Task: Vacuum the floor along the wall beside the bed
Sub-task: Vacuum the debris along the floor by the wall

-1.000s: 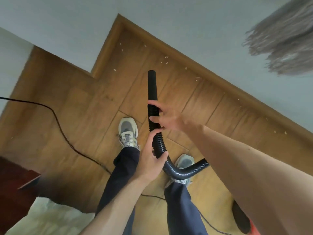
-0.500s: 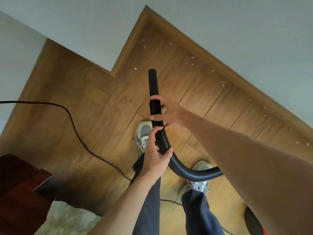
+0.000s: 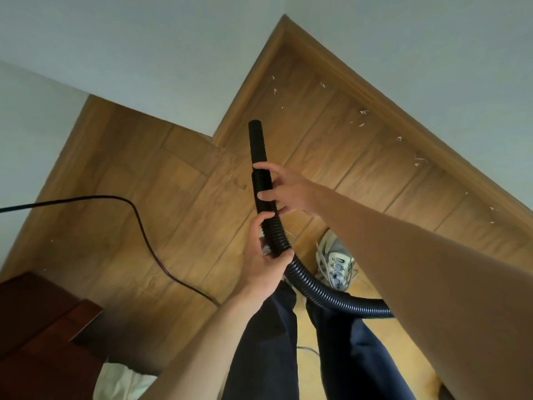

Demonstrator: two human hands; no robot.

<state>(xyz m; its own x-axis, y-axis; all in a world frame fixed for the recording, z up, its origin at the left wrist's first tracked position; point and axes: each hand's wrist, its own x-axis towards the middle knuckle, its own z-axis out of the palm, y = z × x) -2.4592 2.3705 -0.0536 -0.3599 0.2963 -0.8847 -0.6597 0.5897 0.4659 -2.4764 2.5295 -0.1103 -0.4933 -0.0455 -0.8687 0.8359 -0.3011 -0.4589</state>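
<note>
Left hand (image 3: 266, 261) and right hand (image 3: 290, 192) grip the hose (image 3: 315, 287).

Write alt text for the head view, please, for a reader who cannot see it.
Seen from above, a left hand and a right hand grip a black hose, nozzle held off a wood floor. Pale scraps lie along the skirting; a cord crosses the floor at left.

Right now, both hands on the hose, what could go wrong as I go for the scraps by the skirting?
The cord trails across the floor toward the legs; a step left could snag it. The hose loops past the shoe and could trip you. The scraps lie tight against the skirting, beyond the nozzle; a pass might miss them.
</note>
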